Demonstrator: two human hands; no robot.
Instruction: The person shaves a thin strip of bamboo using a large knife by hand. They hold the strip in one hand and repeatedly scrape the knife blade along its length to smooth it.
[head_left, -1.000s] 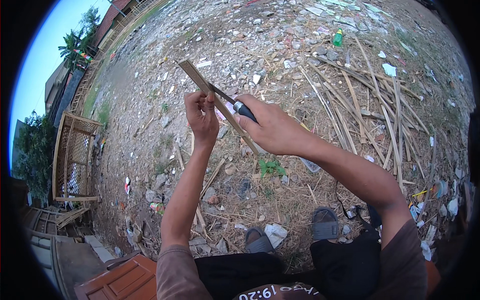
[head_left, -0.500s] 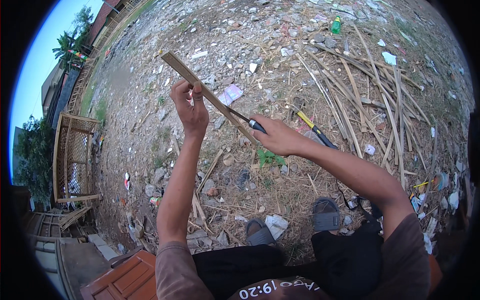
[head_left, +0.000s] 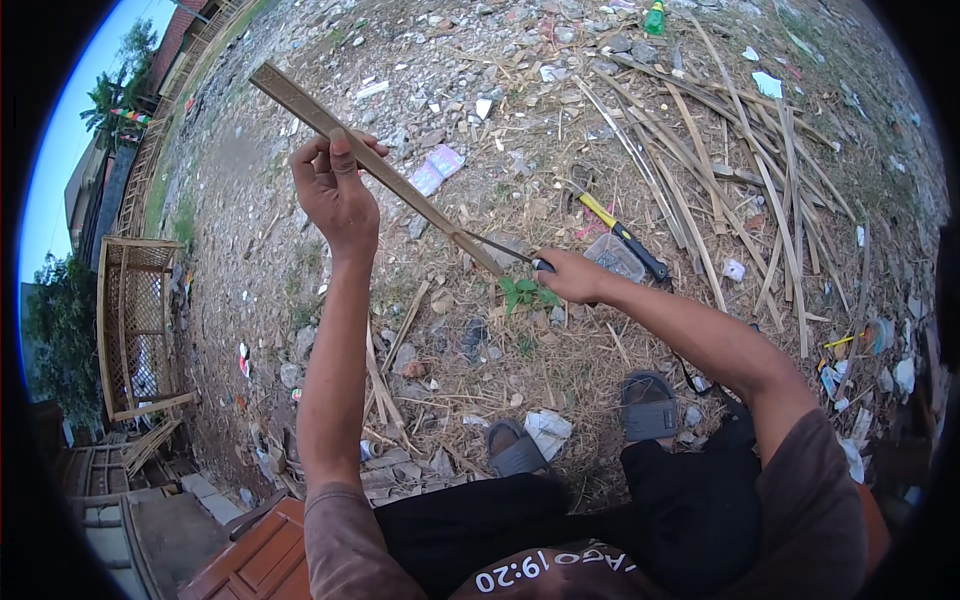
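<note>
A flat bamboo strip [head_left: 409,192] slants from the upper left down toward the middle. My left hand [head_left: 340,195] grips it above its middle, thumb pressed on the near face. In my right hand [head_left: 572,276] is a knife [head_left: 505,249] with a dark handle, my fingers wrapped round it. The blade's far part meets the strip near its lower end. Just beyond my right hand lies a hammer [head_left: 620,232] with a yellow and black handle, beside a clear plastic box [head_left: 615,258] of small pieces.
Long bamboo strips [head_left: 745,170] lie in a loose pile at the right. A green bottle [head_left: 654,18] lies farther off. A bamboo lattice frame [head_left: 145,325] stands at the left, and a reddish-brown panel [head_left: 255,555] is near my left elbow. Stones and litter cover the ground.
My left hand has moved left and slightly toward me with the strip. The knife hand has shifted right, so more of the blade shows. The box by the hammer is now more visible.
</note>
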